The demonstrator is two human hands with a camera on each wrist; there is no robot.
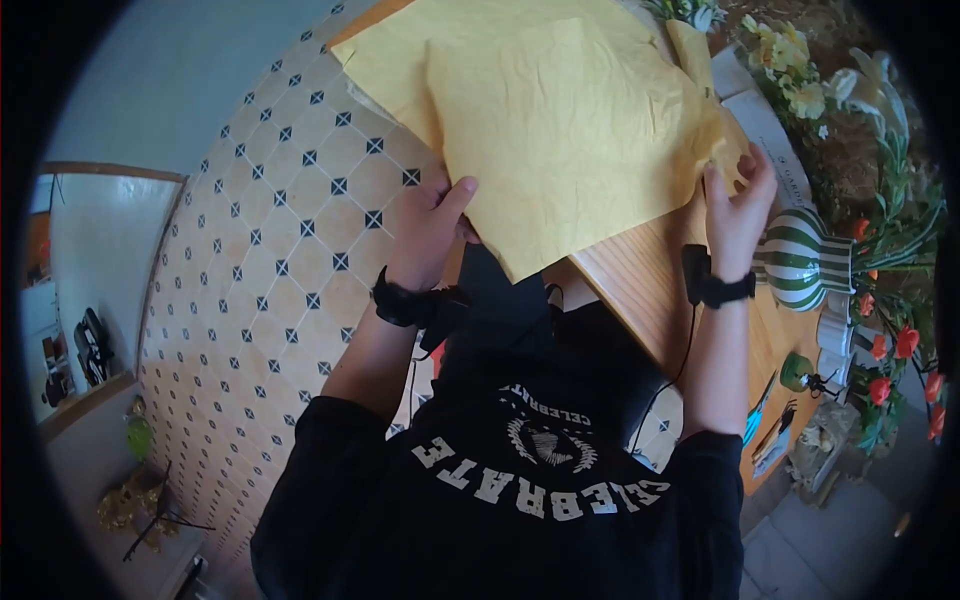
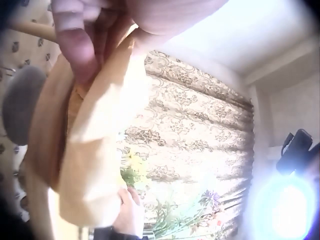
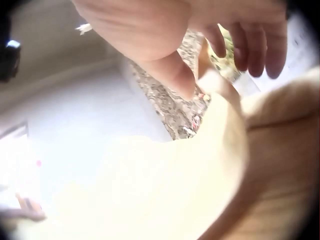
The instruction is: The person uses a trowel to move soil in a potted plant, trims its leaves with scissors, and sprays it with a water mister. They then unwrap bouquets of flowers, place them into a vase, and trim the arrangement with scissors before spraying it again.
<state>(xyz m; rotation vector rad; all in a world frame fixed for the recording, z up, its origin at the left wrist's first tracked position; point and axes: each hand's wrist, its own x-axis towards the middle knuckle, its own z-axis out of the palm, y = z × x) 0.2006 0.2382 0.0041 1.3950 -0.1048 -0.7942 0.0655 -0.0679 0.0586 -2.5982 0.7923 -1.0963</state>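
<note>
A large sheet of creased yellow paper is raised over the wooden table in the head view, its near corner hanging toward the person's lap. At its left edge the left hand pinches the sheet, thumb on top. The right hand is at the opposite edge, where the paper curls up between thumb and fingers; its other fingers are spread apart in the right wrist view. More yellow paper lies beneath the raised sheet. From the left wrist, the held paper shows bent, with its lit side overexposed.
The wooden table has a green-and-white striped vase at its right side, beside flowers. A white printed strip lies behind the right hand. Pens or tools lie near the right elbow. Tiled floor stretches left.
</note>
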